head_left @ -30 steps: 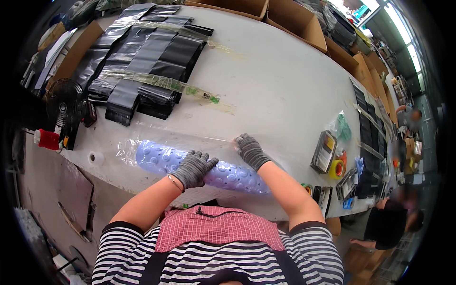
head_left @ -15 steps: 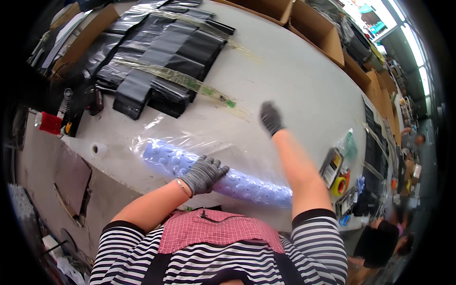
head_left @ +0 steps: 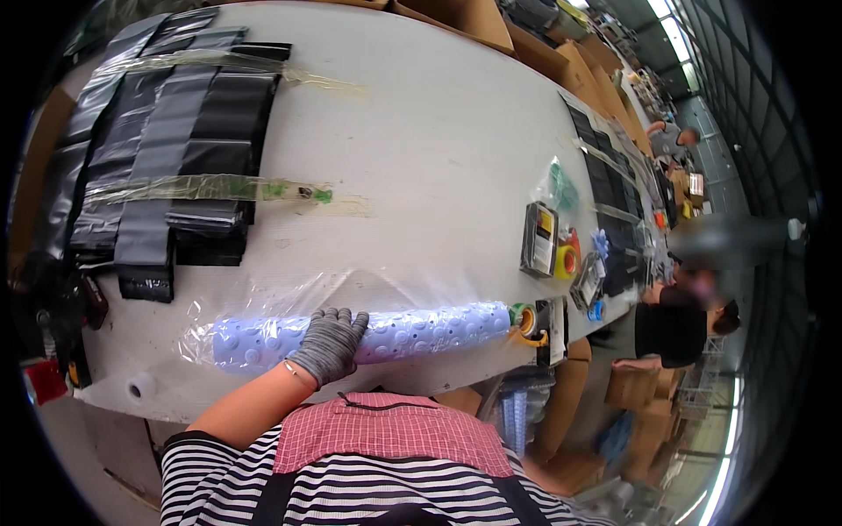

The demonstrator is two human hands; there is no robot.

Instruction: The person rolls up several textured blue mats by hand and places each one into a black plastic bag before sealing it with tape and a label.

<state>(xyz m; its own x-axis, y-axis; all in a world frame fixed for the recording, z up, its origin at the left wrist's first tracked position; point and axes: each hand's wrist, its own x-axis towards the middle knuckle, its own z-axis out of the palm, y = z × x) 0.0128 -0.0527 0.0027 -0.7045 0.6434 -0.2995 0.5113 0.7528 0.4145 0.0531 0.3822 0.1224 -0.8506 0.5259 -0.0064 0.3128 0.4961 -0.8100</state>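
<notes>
A light-blue bath mat (head_left: 421,335), rolled up and studded with round cups, lies crosswise on the table in front of me. Clear plastic film surrounds it and spreads loosely past its left end and far side. My left hand (head_left: 331,346), in a grey knit glove, rests on top of the roll left of its middle, fingers curled over the far side. Only a bit of my right arm shows low at the right; the right hand is out of the picture. A tape dispenser (head_left: 529,326) stands by the mat's right end.
Stacked black plastic bags (head_left: 197,131) with tape strips lie at the left, and more black bags (head_left: 605,167) at the right. A yellow tape roll (head_left: 566,261) sits among small packs. Cardboard boxes (head_left: 456,22) line the far edge. A co-worker (head_left: 675,333) is at the right.
The view has turned rightward. My right hand, earlier above the table beyond the mat, has left the picture. My left hand stays on the mat, and the tape dispenser now shows beside it.
</notes>
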